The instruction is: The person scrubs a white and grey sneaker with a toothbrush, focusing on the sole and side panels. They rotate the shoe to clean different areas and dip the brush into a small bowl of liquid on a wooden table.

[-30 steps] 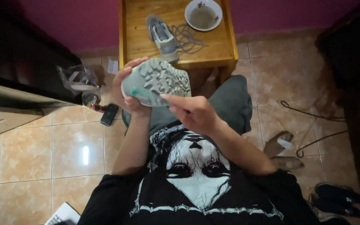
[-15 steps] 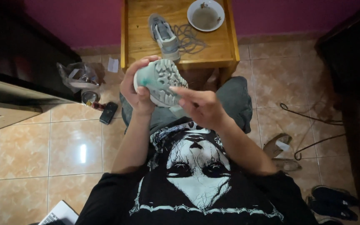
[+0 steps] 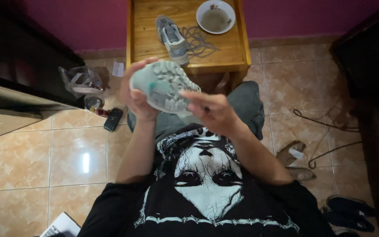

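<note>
Now shoe [image 3: 163, 85] sole-up, long axis left-right, w/ left hand [image 3: 135, 97].

You are in a room of a home: beige floor tiles [image 3: 66, 158] run up to a magenta wall [image 3: 88, 22], a small wooden tabletop [image 3: 154, 44] carries a bowl [image 3: 216, 16] and a shoe [image 3: 172, 38], dark furniture [image 3: 18, 57] stands alongside, and sandals [image 3: 349, 213] and a phone [image 3: 112, 119] lie on the floor.
</note>
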